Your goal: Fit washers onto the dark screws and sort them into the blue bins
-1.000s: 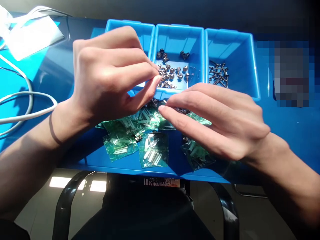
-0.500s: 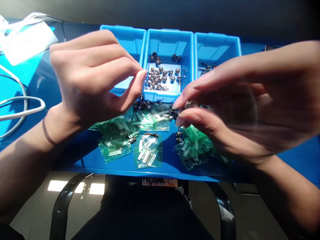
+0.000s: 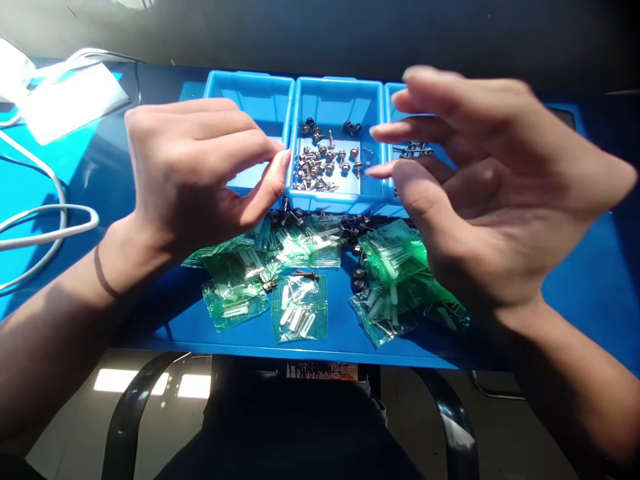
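My left hand (image 3: 200, 167) is held in a pinch at the near left of the middle bin, thumb against forefinger; whatever may be between the tips is hidden. My right hand (image 3: 480, 180) hovers over the right bin (image 3: 393, 90), its fingers spread and holding nothing. Between the two hands stands the blue middle bin (image 3: 340, 202), with several hex-head screws (image 3: 320, 160) lying inside. One screw (image 3: 331, 140) sits by itself behind the main pile. Longer dark screws (image 3: 415, 151) show in the right bin, partly covered by my right hand.
Several green-tinted clear packets (image 3: 300, 310) of white plugs and screws lie along the table's front. Loose dark screws (image 3: 353, 225) are strewn before the bins. The left bin (image 3: 250, 83) is partly behind my left hand. A white cable (image 3: 50, 237) loops at the left.
My right hand has let go of a screw, opened and moved up. A screw now lies in the middle bin where none lay before. My left hand keeps its pinch.
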`<state>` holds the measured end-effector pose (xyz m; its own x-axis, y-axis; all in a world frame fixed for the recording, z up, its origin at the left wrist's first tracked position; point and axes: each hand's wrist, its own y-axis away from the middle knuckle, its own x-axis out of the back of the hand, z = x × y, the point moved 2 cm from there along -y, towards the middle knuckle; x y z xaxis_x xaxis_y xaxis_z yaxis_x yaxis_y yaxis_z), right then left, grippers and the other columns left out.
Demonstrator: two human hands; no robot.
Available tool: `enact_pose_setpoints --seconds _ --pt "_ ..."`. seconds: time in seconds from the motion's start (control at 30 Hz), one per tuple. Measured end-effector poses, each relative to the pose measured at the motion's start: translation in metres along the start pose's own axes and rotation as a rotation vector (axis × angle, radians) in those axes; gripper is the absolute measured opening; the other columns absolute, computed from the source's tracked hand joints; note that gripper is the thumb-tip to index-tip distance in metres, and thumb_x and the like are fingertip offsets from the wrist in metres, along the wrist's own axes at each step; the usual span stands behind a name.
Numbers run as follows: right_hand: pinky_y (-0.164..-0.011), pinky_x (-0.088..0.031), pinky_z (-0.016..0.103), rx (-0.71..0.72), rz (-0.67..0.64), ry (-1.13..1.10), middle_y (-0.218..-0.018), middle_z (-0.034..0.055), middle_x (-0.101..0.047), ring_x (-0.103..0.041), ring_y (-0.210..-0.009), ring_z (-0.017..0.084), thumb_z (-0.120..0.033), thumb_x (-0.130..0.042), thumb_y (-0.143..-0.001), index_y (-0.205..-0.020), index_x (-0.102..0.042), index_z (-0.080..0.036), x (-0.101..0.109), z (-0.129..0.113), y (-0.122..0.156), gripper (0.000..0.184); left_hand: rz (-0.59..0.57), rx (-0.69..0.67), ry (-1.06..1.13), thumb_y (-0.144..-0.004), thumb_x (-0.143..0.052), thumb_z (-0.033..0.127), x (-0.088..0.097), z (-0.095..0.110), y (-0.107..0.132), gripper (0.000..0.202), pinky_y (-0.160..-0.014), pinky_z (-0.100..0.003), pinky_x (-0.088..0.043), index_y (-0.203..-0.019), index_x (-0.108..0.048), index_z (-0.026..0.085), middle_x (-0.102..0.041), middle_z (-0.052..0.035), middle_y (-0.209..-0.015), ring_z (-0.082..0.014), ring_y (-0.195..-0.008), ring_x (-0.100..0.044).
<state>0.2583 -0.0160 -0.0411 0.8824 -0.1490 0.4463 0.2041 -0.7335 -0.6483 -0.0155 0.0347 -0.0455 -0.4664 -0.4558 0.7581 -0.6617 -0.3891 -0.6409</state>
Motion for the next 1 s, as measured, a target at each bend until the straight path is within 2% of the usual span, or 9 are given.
enact_pose_setpoints --seconds 0.07,0.13,0.2,0.27,0.43,0.57,0.73,0.87,1.0 --pt "-0.097 -0.071 0.038 0.197 -0.083 0.186 -0.131 0.0144 -0.080 -0.080 -0.114 0.022 -0.010 -0.075 -0.107 -0.139 -0.082 -0.016 -0.001 -0.006 0.003 0.034 0.012 -0.005 -0.006 -0.104 -0.078 0.024 0.000 0.000 0.001 0.004 -0.066 -0.044 -0.053 -0.106 -0.079 0.021 -0.084 -0.0096 -0.093 -0.0253 -0.082 -0.077" --pt "-0.085 -0.067 0.034 0.415 -0.250 0.255 -0.113 0.0115 -0.083 -0.077 -0.097 0.018 -0.010 -0.077 -0.106 -0.127 -0.084 -0.012 -0.007 -0.011 0.007 0.022 0.025 -0.014 -0.010 -0.104 -0.077 0.023 -0.001 0.000 0.001 0.004 -0.066 -0.043 -0.054 -0.107 -0.079 0.021 -0.086 -0.0089 -0.097 -0.0251 -0.084 -0.080" --pt "-0.077 -0.063 0.036 0.534 -0.427 0.254 -0.110 0.0110 -0.085 -0.075 -0.091 0.019 -0.011 -0.074 -0.109 -0.127 -0.083 -0.010 -0.016 -0.013 0.011 0.021 0.031 -0.026 -0.018 -0.104 -0.077 0.023 -0.002 0.000 0.001 0.006 -0.067 -0.042 -0.054 -0.110 -0.079 0.022 -0.088 -0.0073 -0.101 -0.0241 -0.087 -0.083" --pt "-0.077 -0.061 0.039 0.611 -0.537 0.284 -0.112 0.0121 -0.085 -0.073 -0.092 0.022 -0.011 -0.070 -0.111 -0.126 -0.082 -0.009 -0.025 -0.014 0.016 0.020 0.045 -0.027 -0.036 -0.104 -0.078 0.024 -0.002 0.001 0.001 0.007 -0.066 -0.040 -0.055 -0.110 -0.080 0.022 -0.088 -0.0054 -0.102 -0.0234 -0.087 -0.084" --pt "-0.074 -0.055 0.039 0.603 -0.567 0.336 -0.096 0.0098 -0.078 -0.061 -0.085 0.021 -0.010 -0.072 -0.109 -0.099 -0.083 -0.010 -0.033 -0.016 0.023 0.015 0.074 -0.015 -0.052 -0.107 -0.074 0.027 -0.004 0.002 -0.001 0.004 -0.064 -0.034 -0.054 -0.108 -0.077 0.024 -0.088 0.0003 -0.100 -0.0225 -0.084 -0.086" --pt "-0.073 -0.055 0.039 0.611 -0.545 0.336 -0.089 0.0077 -0.076 -0.059 -0.081 0.020 -0.007 -0.071 -0.108 -0.106 -0.084 -0.008 -0.032 -0.021 0.024 0.013 0.117 -0.009 -0.038 -0.107 -0.076 0.029 -0.005 0.003 -0.002 0.006 -0.061 -0.032 -0.054 -0.103 -0.075 0.024 -0.088 0.0011 -0.098 -0.0228 -0.081 -0.087" --pt "-0.079 -0.062 0.040 0.592 -0.498 0.297 -0.099 0.0111 -0.079 -0.068 -0.088 0.022 -0.006 -0.073 -0.107 -0.117 -0.083 -0.002 -0.028 -0.024 0.022 0.014 0.119 -0.013 -0.020 -0.104 -0.079 0.023 -0.004 0.004 -0.003 0.004 -0.061 -0.033 -0.054 -0.101 -0.076 0.022 -0.089 -0.0002 -0.099 -0.0224 -0.083 -0.088" --pt "-0.078 -0.063 0.041 0.564 -0.467 0.259 -0.103 0.0144 -0.080 -0.068 -0.087 0.022 -0.004 -0.072 -0.106 -0.108 -0.082 -0.004 -0.026 -0.021 0.021 0.010 0.126 -0.012 -0.019 -0.105 -0.077 0.023 -0.004 0.004 -0.003 0.004 -0.062 -0.033 -0.053 -0.101 -0.076 0.022 -0.090 -0.0004 -0.100 -0.0223 -0.084 -0.088" --pt "-0.081 -0.066 0.041 0.556 -0.472 0.254 -0.106 0.0160 -0.081 -0.070 -0.091 0.023 -0.008 -0.063 -0.113 -0.098 -0.081 -0.010 -0.022 -0.015 0.018 0.023 0.134 -0.015 -0.021 -0.105 -0.076 0.026 -0.003 0.003 -0.003 0.006 -0.061 -0.033 -0.052 -0.101 -0.076 0.022 -0.089 0.0000 -0.100 -0.0229 -0.083 -0.088"
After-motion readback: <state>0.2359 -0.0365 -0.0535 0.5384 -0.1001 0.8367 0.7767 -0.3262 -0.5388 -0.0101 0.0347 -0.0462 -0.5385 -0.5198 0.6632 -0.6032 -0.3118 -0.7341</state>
